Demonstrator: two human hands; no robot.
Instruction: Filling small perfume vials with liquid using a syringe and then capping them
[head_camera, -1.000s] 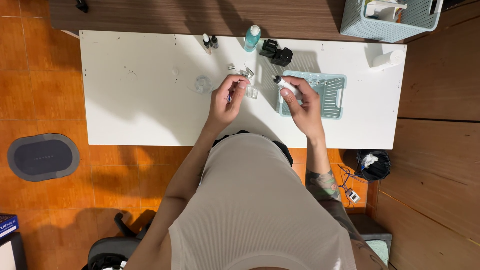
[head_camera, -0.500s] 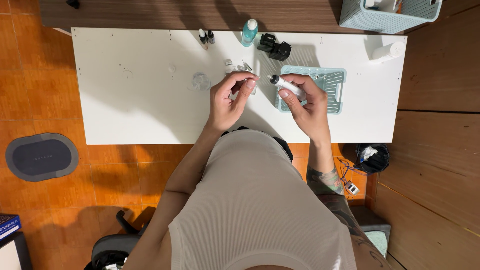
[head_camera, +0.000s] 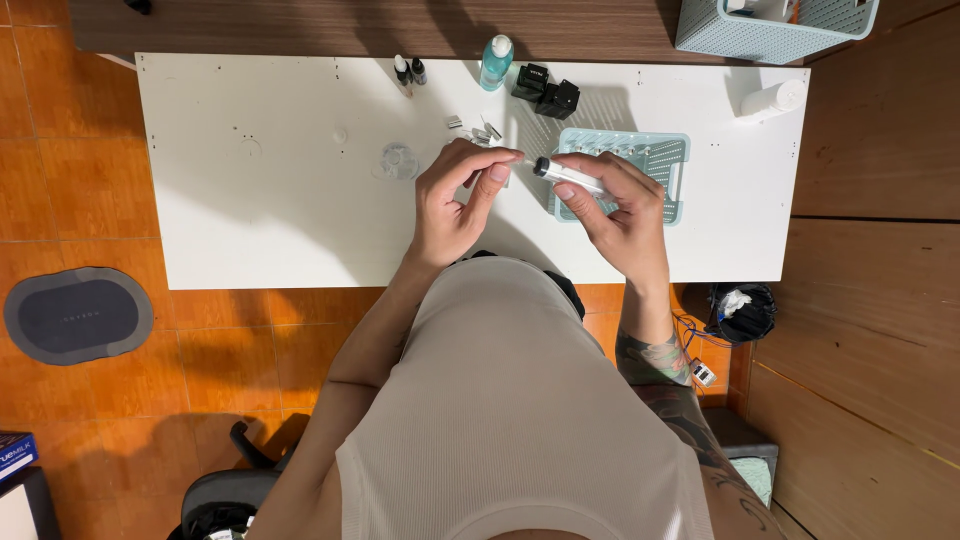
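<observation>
Both hands now closer together above the bench (head_camera: 250, 230).
Right hand (head_camera: 625, 215) grips white pen-like tool (head_camera: 570, 176); left hand (head_camera: 455, 205) pinches a tiny part, too small to identify, at its tip.

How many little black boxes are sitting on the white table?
2. Both black boxes stand side by side at the table's far edge, just beyond the pale green tray: one nearer the teal bottle, the other to its right. Others may be hidden behind the hands.

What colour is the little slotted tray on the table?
Pale teal tray, beside the right hand; seen in the head view.
</observation>
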